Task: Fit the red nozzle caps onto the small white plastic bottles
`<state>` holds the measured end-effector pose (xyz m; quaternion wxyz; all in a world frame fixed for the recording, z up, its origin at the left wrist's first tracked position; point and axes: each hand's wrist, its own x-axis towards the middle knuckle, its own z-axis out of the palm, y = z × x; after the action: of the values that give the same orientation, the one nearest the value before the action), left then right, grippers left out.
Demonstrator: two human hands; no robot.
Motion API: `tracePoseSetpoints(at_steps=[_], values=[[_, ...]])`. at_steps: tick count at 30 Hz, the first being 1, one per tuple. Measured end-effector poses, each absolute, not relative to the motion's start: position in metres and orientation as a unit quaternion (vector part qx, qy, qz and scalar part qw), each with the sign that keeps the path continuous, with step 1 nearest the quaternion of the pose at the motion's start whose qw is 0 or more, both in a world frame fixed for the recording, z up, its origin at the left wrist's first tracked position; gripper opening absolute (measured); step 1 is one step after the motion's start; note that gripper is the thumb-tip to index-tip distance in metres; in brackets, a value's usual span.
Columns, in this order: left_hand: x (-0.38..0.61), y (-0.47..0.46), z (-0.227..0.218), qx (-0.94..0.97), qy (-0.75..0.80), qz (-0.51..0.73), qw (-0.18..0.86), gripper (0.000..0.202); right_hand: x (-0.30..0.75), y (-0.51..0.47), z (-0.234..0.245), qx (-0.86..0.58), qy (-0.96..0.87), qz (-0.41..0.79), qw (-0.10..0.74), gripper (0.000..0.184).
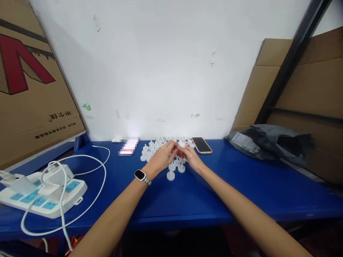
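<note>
Several small white round plastic parts (170, 175), some with red bits, lie clustered on the blue table (241, 185) near the wall. My left hand (162, 157), with a smartwatch (141, 176) on its wrist, reaches over the cluster with fingers curled together. My right hand (190, 156) meets it fingertip to fingertip, fingers pinched on a small white part that I cannot make out clearly. Both hands hover just above the middle of the pile.
A phone (202, 145) lies face up right of the parts. A white power strip (44, 194) with chargers and looping white cables sits at the left. A dark plastic bag (270, 141) lies at the right. Cardboard boxes (29, 89) flank both sides.
</note>
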<state>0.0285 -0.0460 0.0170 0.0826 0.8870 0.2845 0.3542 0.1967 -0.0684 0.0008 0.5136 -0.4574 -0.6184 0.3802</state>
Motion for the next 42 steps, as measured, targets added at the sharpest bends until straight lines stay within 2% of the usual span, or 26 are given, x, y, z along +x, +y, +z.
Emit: tracePoseSetpoints(at_steps=[6, 11, 15, 20, 23, 26, 28, 30, 33, 37, 42], values=[[0.028, -0.048, 0.02, 0.899, 0.274, 0.336, 0.063, 0.028, 0.196, -0.067, -0.001, -0.458, -0.628, 0.362, 0.515, 0.049], [0.032, -0.052, 0.018, 0.898, 0.277, 0.336, 0.059, 0.031, 0.186, -0.068, -0.004, -0.458, -0.584, 0.457, 0.489, 0.06], [0.031, -0.052, 0.019, 0.903, 0.269, 0.332, 0.05, 0.035, 0.186, -0.073, 0.0, -0.427, -0.579, 0.519, 0.462, 0.061], [0.037, -0.051, 0.012, 0.856, 0.271, 0.405, 0.171, 0.041, 0.184, -0.074, 0.001, -0.432, -0.636, 0.397, 0.501, 0.058], [0.048, -0.049, 0.006, 0.808, 0.307, 0.458, 0.208, 0.047, 0.178, -0.075, 0.001, -0.486, -0.666, 0.233, 0.516, 0.052], [0.049, -0.042, 0.007, 0.769, 0.33, 0.49, 0.244, 0.05, 0.182, -0.077, 0.005, -0.544, -0.67, 0.093, 0.496, 0.042], [0.037, -0.034, 0.011, 0.726, 0.343, 0.534, 0.266, 0.049, 0.193, -0.075, 0.007, -0.572, -0.635, 0.069, 0.515, 0.041], [0.019, -0.023, 0.015, 0.676, 0.375, 0.58, 0.255, 0.047, 0.208, -0.07, 0.008, -0.592, -0.578, 0.1, 0.553, 0.045], [-0.004, -0.006, 0.014, 0.738, 0.403, 0.508, 0.187, 0.04, 0.224, -0.059, 0.003, -0.588, -0.553, 0.181, 0.562, 0.046], [-0.009, 0.006, 0.002, 0.861, 0.353, 0.343, 0.126, 0.024, 0.224, -0.052, -0.005, -0.533, -0.621, 0.183, 0.544, 0.039], [-0.01, 0.005, -0.001, 0.891, 0.356, 0.262, 0.102, 0.027, 0.228, -0.057, 0.0, -0.497, -0.659, 0.256, 0.503, 0.037]])
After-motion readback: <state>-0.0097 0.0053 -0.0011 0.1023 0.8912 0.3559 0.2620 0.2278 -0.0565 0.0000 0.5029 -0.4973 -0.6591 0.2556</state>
